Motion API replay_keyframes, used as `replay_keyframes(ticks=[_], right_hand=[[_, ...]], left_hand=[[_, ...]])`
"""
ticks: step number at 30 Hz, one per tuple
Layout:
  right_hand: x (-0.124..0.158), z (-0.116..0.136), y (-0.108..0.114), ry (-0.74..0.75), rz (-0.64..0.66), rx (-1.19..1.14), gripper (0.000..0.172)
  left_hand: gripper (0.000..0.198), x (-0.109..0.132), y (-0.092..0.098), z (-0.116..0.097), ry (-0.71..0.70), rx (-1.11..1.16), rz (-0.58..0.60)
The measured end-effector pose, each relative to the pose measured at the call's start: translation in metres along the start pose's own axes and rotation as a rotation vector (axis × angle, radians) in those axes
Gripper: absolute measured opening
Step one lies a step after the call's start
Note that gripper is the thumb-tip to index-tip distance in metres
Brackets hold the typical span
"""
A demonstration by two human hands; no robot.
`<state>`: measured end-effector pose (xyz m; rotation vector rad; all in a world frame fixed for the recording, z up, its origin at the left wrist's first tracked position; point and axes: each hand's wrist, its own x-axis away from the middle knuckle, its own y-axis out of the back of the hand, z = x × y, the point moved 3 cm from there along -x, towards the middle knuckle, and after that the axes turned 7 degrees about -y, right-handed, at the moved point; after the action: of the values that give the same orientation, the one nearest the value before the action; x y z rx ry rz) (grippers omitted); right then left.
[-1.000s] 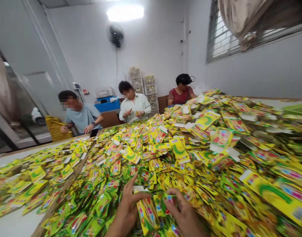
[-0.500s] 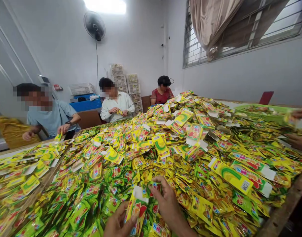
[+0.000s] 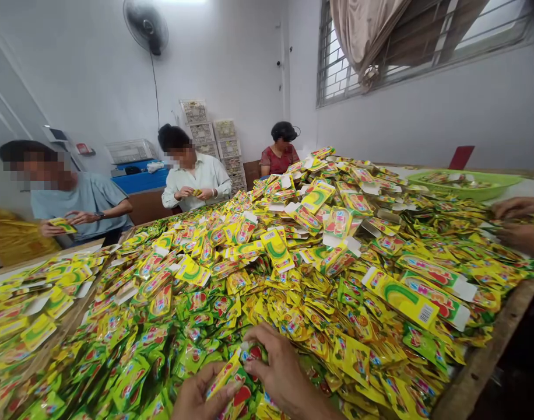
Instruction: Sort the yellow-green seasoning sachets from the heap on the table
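loose hold above a sliding heap: drop and mix-up risk

the left hand (image 3: pixel 197 398) curls fingers and thumb around the lower end of a small yellow carton (image 3: pixel 225 378), held low at the near side, just above the heap of packets (image 3: pixel 293 280). the right hand (image 3: pixel 278 370) pinches the carton's upper end between thumb and forefinger; whether a packet also sits between them cannot be told.

the carton looks thin and is held only by its ends. a hard pinch could crease it. a slack one could drop it among look-alike packets.

the heap slopes toward the bare table edge (image 3: pixel 481 364), where a nudge could spill packets. packets crowd both hands closely.

a green tray (image 3: pixel 468 185) and another person's hands (image 3: pixel 518 207) lie far right. a person in a white shirt (image 3: pixel 197 175) works opposite.
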<state>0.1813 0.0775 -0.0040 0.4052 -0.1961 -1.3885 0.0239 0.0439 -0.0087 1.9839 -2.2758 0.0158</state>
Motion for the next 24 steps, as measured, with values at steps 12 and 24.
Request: replay_keyframes(ticks=[12,24], right_hand=[[0.008,0.006,0.005,-0.074,-0.044,-0.198,0.020],[0.018,0.011,-0.004,-0.080,0.056,-0.052,0.023]], left_hand=[[0.030,0.004,-0.003,0.004,0.126,0.426,-0.118],[0.035,0.003,0.002,0.010,0.077,0.369,-0.182]])
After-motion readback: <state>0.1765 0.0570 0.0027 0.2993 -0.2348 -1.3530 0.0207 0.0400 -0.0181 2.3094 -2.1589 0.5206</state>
